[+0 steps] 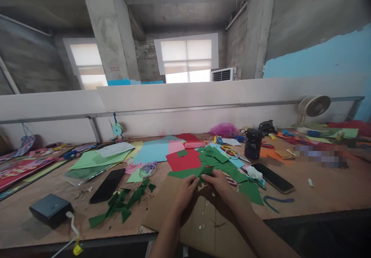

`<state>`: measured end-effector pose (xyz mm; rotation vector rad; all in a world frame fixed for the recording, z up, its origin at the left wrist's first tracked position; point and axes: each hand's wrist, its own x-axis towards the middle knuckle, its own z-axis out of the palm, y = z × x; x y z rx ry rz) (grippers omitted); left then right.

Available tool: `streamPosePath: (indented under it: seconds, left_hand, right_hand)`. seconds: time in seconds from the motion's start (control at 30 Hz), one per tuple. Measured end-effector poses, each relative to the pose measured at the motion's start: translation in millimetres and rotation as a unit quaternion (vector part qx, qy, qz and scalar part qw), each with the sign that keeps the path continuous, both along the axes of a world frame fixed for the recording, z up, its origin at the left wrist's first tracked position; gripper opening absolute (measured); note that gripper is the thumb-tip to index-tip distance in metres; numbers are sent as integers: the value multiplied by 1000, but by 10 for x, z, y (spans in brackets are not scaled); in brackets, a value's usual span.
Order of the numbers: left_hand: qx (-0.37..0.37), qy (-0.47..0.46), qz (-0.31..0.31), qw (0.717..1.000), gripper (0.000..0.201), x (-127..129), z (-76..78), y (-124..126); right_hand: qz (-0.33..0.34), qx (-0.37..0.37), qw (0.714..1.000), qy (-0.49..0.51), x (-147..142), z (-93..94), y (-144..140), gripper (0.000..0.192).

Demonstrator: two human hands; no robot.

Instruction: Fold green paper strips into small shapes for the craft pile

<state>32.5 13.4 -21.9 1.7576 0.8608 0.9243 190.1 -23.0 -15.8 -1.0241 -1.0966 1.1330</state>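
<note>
Between my two hands a small piece of green paper [206, 170] is pinched, above a brown cardboard sheet [165, 196]. My left hand [188, 188] closes thumb and fingers on its left side. My right hand [218, 181] grips its right side, fingertips close to the left ones. Just behind lie more cut green paper pieces [214, 155] and a red sheet [184, 160]. Left of the cardboard is a pile of folded green paper shapes [127, 201]. Part of a pair of scissors [231, 180] with pinkish handles shows beside my right hand.
A black phone [108, 185] and a dark box with a cable [52, 210] are on the left. To the right are another phone [273, 177], a crumpled white tissue [254, 172], a black cup [253, 145] and a blue strip [278, 201]. A fan [314, 106] stands at the back right.
</note>
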Motion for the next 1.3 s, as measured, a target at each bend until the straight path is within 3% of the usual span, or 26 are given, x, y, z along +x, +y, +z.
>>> streamPosePath:
  seconds: [0.23,0.8,1.13,1.3]
  left_hand:
    - [-102,-73,-6,992,51,-9,-47,32]
    - [-147,-98,-61,982,44,-73,51,-29]
    - [-91,-71,-45,992,39,-63,64,-54]
    - [-94,-76,-54,991,43,-57,68,-47]
  right_hand:
    - [-71,12,997,-3,42,-28,22,35]
    - [-71,34,997,-11,82,-49,35,33]
    - [-92,52,992,-71,115,-105,80,36]
    - [-57,39,996,-59,75,-44,33,35]
